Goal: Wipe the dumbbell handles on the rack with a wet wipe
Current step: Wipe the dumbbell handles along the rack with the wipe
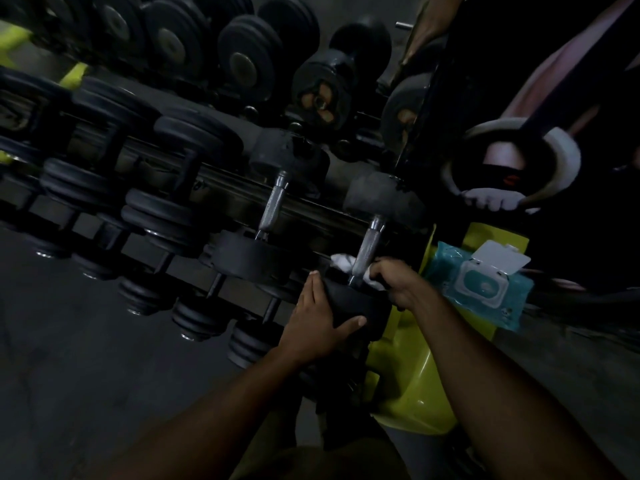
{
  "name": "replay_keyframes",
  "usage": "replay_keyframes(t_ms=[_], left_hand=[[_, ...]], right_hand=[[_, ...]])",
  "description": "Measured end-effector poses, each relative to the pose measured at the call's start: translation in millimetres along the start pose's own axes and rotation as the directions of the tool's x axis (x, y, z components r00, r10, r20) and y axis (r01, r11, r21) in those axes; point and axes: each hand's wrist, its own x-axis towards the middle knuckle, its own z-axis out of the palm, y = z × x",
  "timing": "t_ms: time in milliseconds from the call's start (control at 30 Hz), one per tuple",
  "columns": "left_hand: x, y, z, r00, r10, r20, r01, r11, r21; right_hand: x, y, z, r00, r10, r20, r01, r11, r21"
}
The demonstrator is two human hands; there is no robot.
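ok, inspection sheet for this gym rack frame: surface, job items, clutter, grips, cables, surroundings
surface: dumbbell rack, dark metal rails on a yellow frame, loaded with black dumbbells.
job's things: wet wipe, white, wrapped round the near end of the rightmost dumbbell handle; neighbouring handle bare.
clutter: wipes pack, teal, lid flipped open, lying on the yellow frame right of the hands.
grips: left hand holds the near dumbbell head; right hand grips the wipe on the handle.
cables: nothing seen.
surroundings: dim gym floor; second row of dumbbells behind; another person's white-gloved hand at upper right.
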Motion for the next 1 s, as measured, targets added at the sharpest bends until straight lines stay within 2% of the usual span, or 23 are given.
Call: replay_keyframes(t_ms=[67,167,300,367,433,467,533,567,633,667,733,800,833,900,1000], left_hand=[[0.6,-0.1,0.5,1.000,0.000,0.000,0.000,1.000,0.009],[2.3,-1.4,1.4,1.000,0.003,0.003,-0.004,1.000,0.027],[2.5,-2.3,1.7,1.000,0.001,0.002,-0.001,1.000,0.026],[2.8,-2.5,2.0,1.000,-0.003,0.008,0.003,1.000,0.031],[3.8,-2.9,2.4,1.000,-0.001,0.008,0.001,0.999,0.038],[4.1,-3.4,2.4,1.000,-0.002,0.011,0.001,0.999,0.036],[3.9,-4.5,3.1,1.000,-0.003,0.008,0.003,1.000,0.030],[3.5,-4.9,3.4,1.000,-0.003,0.006,0.003,1.000,0.027],[3.7,-5.2,3.8,1.000,0.000,0.003,0.000,1.000,0.018],[4.0,-5.7,4.4,1.000,0.001,0.003,-0.001,1.000,0.015],[5.5,-7.4,5.9,1.000,0.008,-0.007,-0.008,1.000,0.007],[7.1,-9.8,7.8,1.000,0.022,-0.019,-0.022,1.000,-0.008],[7.1,-10.5,8.8,0.999,0.030,-0.026,-0.031,0.999,-0.013],[6.0,-11.6,10.0,0.998,0.045,-0.039,-0.046,0.999,-0.026],[5.9,-12.8,11.2,0.997,0.057,-0.053,-0.059,0.998,-0.035]], right_hand=[[6.1,-6.4,3.3,0.998,-0.027,-0.055,0.042,0.958,0.285],[18.6,-20.6,-1.9,0.993,-0.023,-0.112,0.088,0.782,0.617],[25.1,-26.7,-5.0,0.981,-0.013,-0.192,0.142,0.724,0.675],[25.6,-20.8,-0.4,0.954,-0.015,-0.300,0.218,0.720,0.659],[25.3,-16.2,6.1,0.876,-0.054,-0.479,0.345,0.763,0.547],[25.0,-14.4,9.3,0.816,-0.097,-0.569,0.391,0.818,0.422],[18.8,-12.5,14.8,0.691,-0.210,-0.692,0.390,0.914,0.112],[14.1,-10.8,16.0,0.654,-0.270,-0.707,0.357,0.934,-0.026],[5.0,-5.9,16.8,0.627,-0.447,-0.638,0.357,0.893,-0.274],[1.6,-2.4,16.3,0.601,-0.568,-0.562,0.389,0.822,-0.415],[-1.8,5.3,14.5,0.496,-0.793,-0.353,0.415,0.574,-0.706],[-4.2,8.1,11.5,0.415,-0.904,-0.102,0.299,0.242,-0.923],[-6.2,7.3,9.9,0.411,-0.912,0.012,0.211,0.082,-0.974],[-7.2,2.8,6.4,0.465,-0.869,0.172,0.093,-0.145,-0.985],[-7.8,-11.9,7.0,0.591,-0.775,0.226,-0.008,-0.285,-0.959]])
